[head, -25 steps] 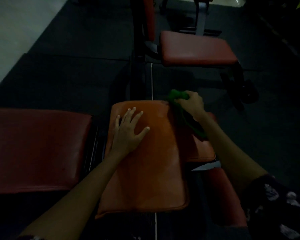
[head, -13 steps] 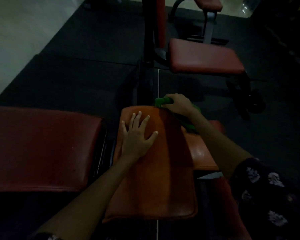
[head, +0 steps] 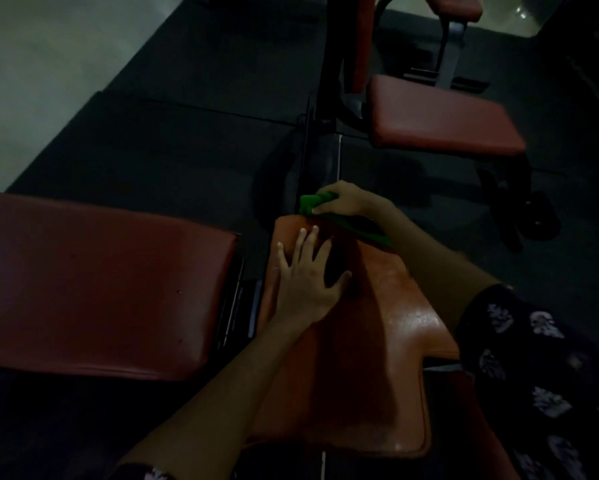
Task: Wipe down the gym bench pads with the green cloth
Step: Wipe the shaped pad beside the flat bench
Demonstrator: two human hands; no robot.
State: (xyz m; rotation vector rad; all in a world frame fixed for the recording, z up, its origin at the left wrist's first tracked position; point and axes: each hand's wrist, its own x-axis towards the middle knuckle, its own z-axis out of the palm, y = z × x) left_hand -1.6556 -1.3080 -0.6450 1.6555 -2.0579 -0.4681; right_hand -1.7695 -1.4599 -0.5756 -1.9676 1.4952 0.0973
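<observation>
Orange bench pad (head: 388,341), far edge under green cloth (head: 311,202).
Right hand (head: 346,200) grips cloth; left hand (head: 306,278) flat, fingers spread, on pad.

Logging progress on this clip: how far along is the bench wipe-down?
Done: cannot tell which pads have been wiped; the orange pad shows a glossy patch near its right edge, perhaps only glare. In hand: the right hand grips the green cloth at that pad's far edge while the left hand presses flat on it. Left, by the look of it: the dark red pad on the left and the far pad, both untouched now.
</observation>
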